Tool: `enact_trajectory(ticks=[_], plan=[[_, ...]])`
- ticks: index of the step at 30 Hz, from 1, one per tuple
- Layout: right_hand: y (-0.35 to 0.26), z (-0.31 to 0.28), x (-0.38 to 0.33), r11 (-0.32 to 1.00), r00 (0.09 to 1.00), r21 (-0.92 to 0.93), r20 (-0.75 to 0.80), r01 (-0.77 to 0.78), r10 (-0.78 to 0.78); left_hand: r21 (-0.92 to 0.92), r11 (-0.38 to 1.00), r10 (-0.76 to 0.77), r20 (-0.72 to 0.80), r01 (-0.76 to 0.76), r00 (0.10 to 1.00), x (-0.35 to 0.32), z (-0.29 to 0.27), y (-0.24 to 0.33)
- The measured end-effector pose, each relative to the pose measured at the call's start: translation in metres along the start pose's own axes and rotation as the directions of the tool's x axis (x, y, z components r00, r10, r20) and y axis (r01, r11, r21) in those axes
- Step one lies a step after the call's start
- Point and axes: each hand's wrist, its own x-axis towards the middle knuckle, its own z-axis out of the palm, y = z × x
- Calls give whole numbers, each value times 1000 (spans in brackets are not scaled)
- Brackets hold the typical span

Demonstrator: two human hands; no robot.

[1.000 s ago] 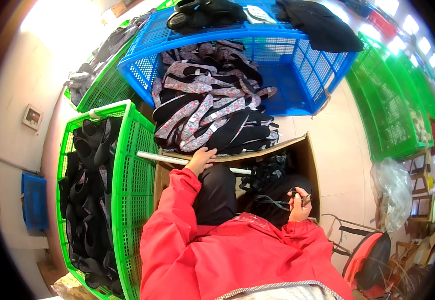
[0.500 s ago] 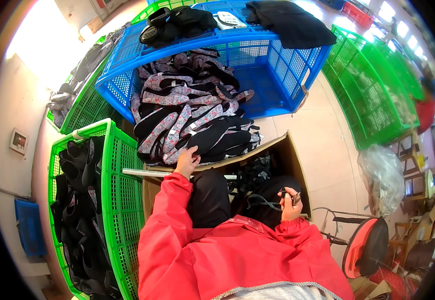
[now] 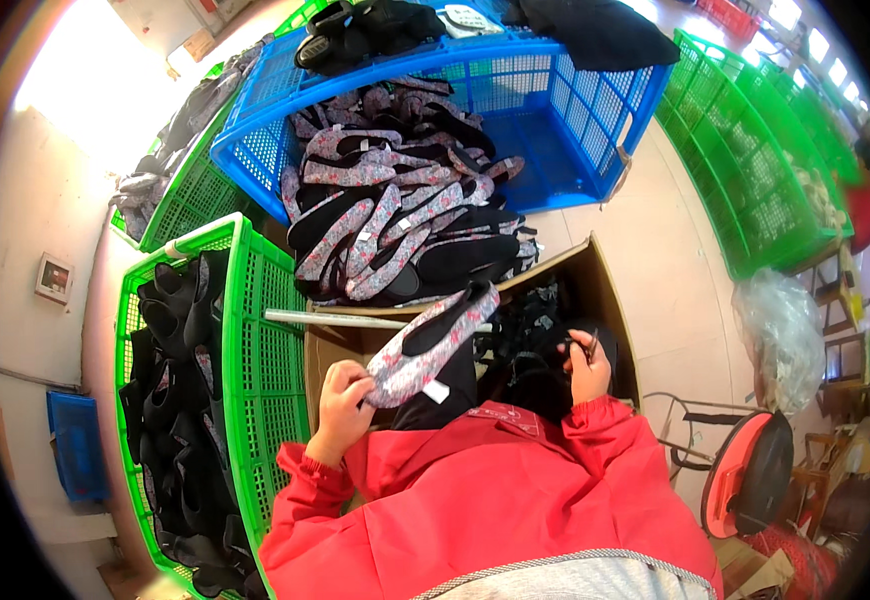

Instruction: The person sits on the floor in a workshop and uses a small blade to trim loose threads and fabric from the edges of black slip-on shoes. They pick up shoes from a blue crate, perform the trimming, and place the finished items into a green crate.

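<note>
My left hand (image 3: 343, 402) pinches one end of a flat floral fabric shoe (image 3: 395, 376) with a black lining. It is held tilted above my lap, and a small white tag (image 3: 436, 391) hangs from its side. Farther right, my right hand (image 3: 589, 372) closes around a small dark tool (image 3: 594, 345) with a thin end; its exact kind is hard to make out. Beyond both hands lies a heap of similar floral shoes (image 3: 355, 225), spilling from a blue crate (image 3: 562, 190) tipped on its side.
A cardboard box (image 3: 610, 290) holding dark items stands at my knees, with a pale rod (image 3: 330, 320) across it. Left is a green crate (image 3: 273, 375) of black shoes. At right are green crates (image 3: 745, 190), a clear plastic bag (image 3: 780, 340) and a red-and-black round stool (image 3: 740, 470).
My left hand has come back from the heap toward my lap with a floral shoe in it. The right hand has risen slightly, still holding the dark tool. The whole view has shifted a little.
</note>
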Motion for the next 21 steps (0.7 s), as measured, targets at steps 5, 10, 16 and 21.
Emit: enact_trajectory(ticks=[5,10,16,21], plan=[[36,25,1,955,917,148,348,-259,194,-163,975,-158,-36,150,987,-56,-4,14],[1,63,-29,812,727,153,559,-563,399,-214,958,-194,10,191,981,-87,-24,19],[-4,72,-48,822,742,156,545,-547,391,-46,995,-84,104,90,991,-75,-50,36],[17,79,-55,881,810,229,535,-413,241,-145,969,-148,313,202,938,-54,-60,43]])
